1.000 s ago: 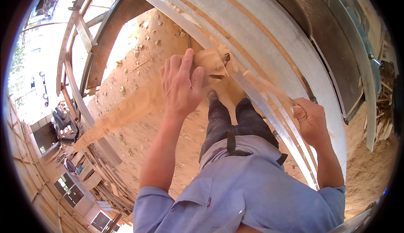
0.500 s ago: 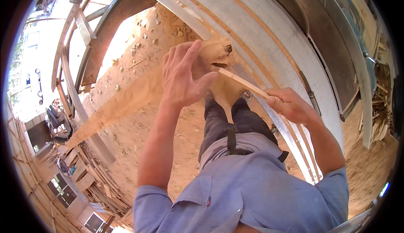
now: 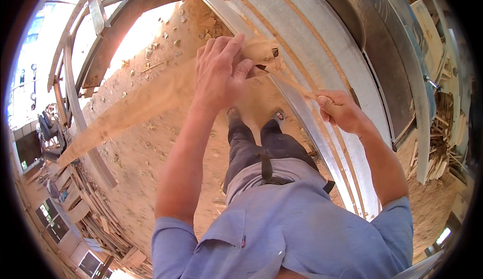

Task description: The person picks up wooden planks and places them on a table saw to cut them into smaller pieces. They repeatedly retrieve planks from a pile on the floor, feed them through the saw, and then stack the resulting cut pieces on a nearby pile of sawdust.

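Note:
A long, tapering wooden board (image 3: 126,102) slants from the lower left up to the metal table. My left hand (image 3: 217,72) is closed over its broad end, with the fingers draped across the top and the thumb along the near side. Beyond that hand, the board's rough end shows dark hollows. My right hand (image 3: 338,110) is closed round the near end of a thin wooden stick (image 3: 296,82). The stick is smeared by motion, and its far tip lies at the board's end; whether they touch, I cannot tell.
A large grey metal table (image 3: 307,32) with sawdust-filled grooves stretches along the right. Dark machine panels (image 3: 387,47) stand beyond it. Wood chips dot the sandy floor (image 3: 166,163). Stacked timber offcuts (image 3: 95,218) lie at lower left, and a wooden frame (image 3: 70,72) stands at upper left.
The whole view has shifted, so the floor and table appear farther left. The stick has become blurred. My left hand stays on the board, and my right hand still grips the stick.

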`<state>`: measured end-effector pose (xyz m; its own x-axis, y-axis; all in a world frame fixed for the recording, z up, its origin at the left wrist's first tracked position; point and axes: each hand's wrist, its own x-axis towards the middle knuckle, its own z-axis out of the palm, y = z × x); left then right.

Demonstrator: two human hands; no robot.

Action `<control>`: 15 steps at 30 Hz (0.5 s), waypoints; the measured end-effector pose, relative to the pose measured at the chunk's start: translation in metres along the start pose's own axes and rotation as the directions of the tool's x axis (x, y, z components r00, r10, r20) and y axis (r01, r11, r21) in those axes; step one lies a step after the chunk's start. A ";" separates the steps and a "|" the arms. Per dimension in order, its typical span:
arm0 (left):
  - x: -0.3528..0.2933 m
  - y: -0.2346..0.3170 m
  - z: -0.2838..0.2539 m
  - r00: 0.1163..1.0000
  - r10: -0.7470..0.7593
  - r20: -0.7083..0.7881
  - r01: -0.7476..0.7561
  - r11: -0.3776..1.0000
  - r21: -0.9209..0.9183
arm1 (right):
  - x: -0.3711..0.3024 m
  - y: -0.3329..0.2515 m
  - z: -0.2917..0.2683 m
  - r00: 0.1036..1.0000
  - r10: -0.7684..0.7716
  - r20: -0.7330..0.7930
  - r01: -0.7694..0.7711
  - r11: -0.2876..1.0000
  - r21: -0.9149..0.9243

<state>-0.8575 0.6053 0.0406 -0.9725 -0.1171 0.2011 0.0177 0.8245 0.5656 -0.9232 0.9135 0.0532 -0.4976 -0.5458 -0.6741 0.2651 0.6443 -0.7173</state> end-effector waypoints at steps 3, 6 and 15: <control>0.000 -0.002 0.002 1.000 -0.013 -0.013 0.013 1.000 -0.018 | 0.001 -0.006 -0.005 0.999 -0.009 0.031 0.011 0.998 -0.058; 0.000 0.000 0.005 0.999 -0.017 -0.033 0.016 0.999 -0.041 | 0.001 -0.012 -0.012 0.999 -0.006 0.044 0.011 0.994 -0.111; 0.003 0.000 0.006 0.999 -0.037 -0.024 0.037 0.999 0.017 | -0.007 -0.022 0.005 0.988 -0.101 -0.117 0.075 0.975 -0.210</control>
<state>-0.8618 0.6083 0.0361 -0.9667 -0.1604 0.1992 -0.0222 0.8287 0.5593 -0.9219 0.9005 0.0729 -0.6153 -0.5414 -0.5730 0.0475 0.7001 -0.7125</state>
